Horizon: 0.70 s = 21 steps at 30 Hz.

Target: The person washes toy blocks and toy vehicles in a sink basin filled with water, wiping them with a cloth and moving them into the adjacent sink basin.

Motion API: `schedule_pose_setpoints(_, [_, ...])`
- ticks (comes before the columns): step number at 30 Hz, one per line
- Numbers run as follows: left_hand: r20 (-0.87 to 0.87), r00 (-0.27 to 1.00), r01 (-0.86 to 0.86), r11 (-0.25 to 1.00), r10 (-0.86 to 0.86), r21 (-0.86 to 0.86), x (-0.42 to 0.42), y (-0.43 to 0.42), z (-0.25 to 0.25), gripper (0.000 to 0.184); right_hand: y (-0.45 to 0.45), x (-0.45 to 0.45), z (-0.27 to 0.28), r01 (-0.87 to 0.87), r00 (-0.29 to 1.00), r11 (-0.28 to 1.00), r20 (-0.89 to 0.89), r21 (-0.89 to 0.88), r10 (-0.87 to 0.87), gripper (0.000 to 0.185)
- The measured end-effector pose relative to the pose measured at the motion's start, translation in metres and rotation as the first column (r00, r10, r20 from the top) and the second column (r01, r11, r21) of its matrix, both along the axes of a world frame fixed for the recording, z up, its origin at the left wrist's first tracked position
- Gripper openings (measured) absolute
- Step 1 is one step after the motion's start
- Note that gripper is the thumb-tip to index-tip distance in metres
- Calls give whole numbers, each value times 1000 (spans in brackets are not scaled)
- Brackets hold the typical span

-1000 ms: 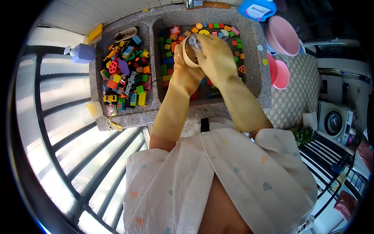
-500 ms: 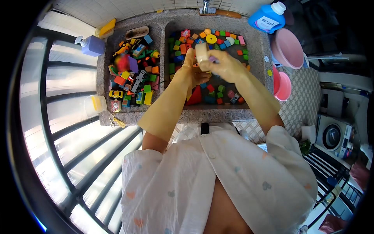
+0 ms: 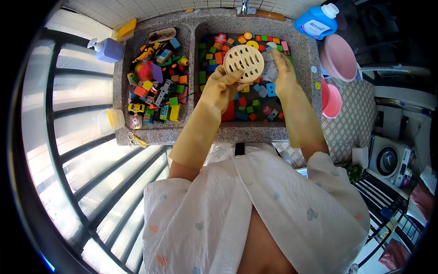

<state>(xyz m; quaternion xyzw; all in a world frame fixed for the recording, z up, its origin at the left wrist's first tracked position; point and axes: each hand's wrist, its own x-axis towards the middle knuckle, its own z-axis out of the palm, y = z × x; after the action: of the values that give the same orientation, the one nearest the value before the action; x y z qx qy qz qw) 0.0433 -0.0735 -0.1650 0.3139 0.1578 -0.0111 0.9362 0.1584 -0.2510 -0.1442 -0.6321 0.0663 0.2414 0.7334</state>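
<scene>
- The left hand grips the slotted disc, thumb over its lower edge.
- The right hand is open, fingers extended beside grey cloth.

Your stone sink has two basins, and toys are inside both.
In the left basin you have one mixed toy pile; in the right basin, coloured blocks are lying spread. Near your side, a yellow tag rests on the left corner.

Cream slotted disc, yellow gloves, speckled grey sink, purple soap bottle.
</scene>
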Motion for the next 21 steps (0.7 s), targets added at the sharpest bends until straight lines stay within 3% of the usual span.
schedule_pose_setpoints(1, [-10,1000,-29,1000,29,4,1,1,5,38,0,0,4,-3,1000,1000,0,-1,3,36])
schedule_pose_setpoints(3, [-25,997,-66,998,67,12,0,3,5,34,2,-4,8,187,980,977,49,103,-193,37])
schedule_pose_setpoints(5, [-131,981,-128,984,143,120,5,-2,-9,36,4,-15,17,100,987,986,111,130,-115,40])
schedule_pose_setpoints(7, [-169,966,-185,981,193,63,8,-16,-1,43,13,-36,41,-318,879,929,309,-191,364,36])
schedule_pose_setpoints(8, [-137,975,-154,977,175,148,12,-20,-27,43,23,-44,29,-306,714,878,521,-368,467,32])
schedule_pose_setpoints(9, [-106,983,-122,965,150,232,15,-21,-53,44,36,-57,30,-42,453,803,705,-595,546,27])
schedule_pose_setpoints(11, [-150,979,-98,966,136,238,8,-25,-37,44,49,-56,30,-67,606,717,543,-694,582,22])
schedule_pose_setpoints(12, [-194,976,-55,971,101,233,2,-26,-26,45,51,-48,21,-76,601,721,546,-688,584,22])
schedule_pose_setpoints(14, [-293,953,8,961,76,277,-9,-22,-7,51,53,-28,-4,111,529,597,556,-794,641,20])
schedule_pose_setpoints(15, [-383,923,77,948,50,310,-12,-18,-1,57,57,-25,9,9,711,526,375,-851,594,23])
schedule_pose_setpoints(17, [-409,912,127,930,27,344,-18,-8,3,56,40,0,-31,28,782,399,269,-917,563,29])
schedule_pose_setpoints(19, [-369,917,67,855,150,514,-21,11,8,56,16,7,-53,5,806,406,244,-914,539,32])
schedule_pose_setpoints(21, [-353,892,54,708,283,705,-18,48,12,44,-6,5,-62,-18,836,404,208,-915,508,35])
